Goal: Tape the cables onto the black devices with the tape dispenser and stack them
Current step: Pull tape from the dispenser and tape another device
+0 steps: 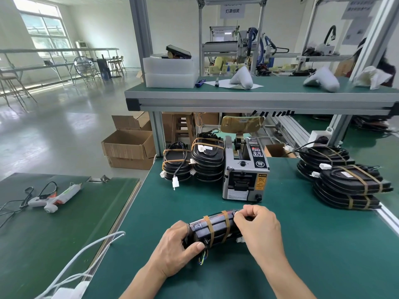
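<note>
A black device (pixel 212 228) is held just above the near part of the green table (pixel 302 244), tilted on its edge between both hands. The left hand (pixel 178 244) is curled round its left end, thumb pressed on the near face. The right hand (pixel 258 225) is closed on its right end, with the fingertips pinching at the top edge beside a strip of brown tape (pixel 226 223); exactly what is pinched cannot be told. Two tape bands are wrapped across the device over a black cable, and loose coloured wires (pixel 203 256) hang from its underside.

Directly behind the hands, the grey tape dispenser (pixel 245 169) is stood on the table. Left of it, touching or nearly so, two stacks of taped devices (pixel 194 160) are set side by side, white plugs dangling from them. Well to the right, near the table edge, further stacks (pixel 345 180) are piled. An upper shelf (pixel 259 96) spans the far side, carrying white foam trays (pixel 170 72). On the separate bench at left a glue gun (pixel 54 196) is laid, and a white cord (pixel 86 255) is draped across the gap. Cardboard boxes (pixel 129 147) are kept on the floor beyond.
</note>
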Available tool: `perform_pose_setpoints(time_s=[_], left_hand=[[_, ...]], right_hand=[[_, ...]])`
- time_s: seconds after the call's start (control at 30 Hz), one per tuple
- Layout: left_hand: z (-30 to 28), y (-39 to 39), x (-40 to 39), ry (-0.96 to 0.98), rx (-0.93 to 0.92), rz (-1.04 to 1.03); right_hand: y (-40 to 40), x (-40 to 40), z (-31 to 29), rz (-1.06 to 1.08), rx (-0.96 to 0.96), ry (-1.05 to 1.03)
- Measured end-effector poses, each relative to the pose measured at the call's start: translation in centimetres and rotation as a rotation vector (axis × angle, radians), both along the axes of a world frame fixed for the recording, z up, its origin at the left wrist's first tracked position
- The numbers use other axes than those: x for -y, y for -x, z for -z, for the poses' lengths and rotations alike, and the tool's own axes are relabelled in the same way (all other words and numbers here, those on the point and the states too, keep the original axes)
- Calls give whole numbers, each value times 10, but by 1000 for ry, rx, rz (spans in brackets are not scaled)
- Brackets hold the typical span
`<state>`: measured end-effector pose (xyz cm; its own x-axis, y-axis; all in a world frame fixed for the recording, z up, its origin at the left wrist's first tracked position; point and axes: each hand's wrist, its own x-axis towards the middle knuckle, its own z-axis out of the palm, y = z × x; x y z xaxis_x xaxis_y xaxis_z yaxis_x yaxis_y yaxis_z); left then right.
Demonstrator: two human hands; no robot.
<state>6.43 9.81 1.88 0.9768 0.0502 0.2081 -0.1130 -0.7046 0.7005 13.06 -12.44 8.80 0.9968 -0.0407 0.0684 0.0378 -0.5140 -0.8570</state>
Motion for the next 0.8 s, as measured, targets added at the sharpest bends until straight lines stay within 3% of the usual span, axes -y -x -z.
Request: perform_pose_setpoints(time_s=[0.47,0.8], left_hand=[[3,-1,0,-10,-3,-5],[2,-2,1,3,0,-1]], right_hand=[[-2,1,5,6,-16,-33],[-9,2,15,51,-52,-205]])
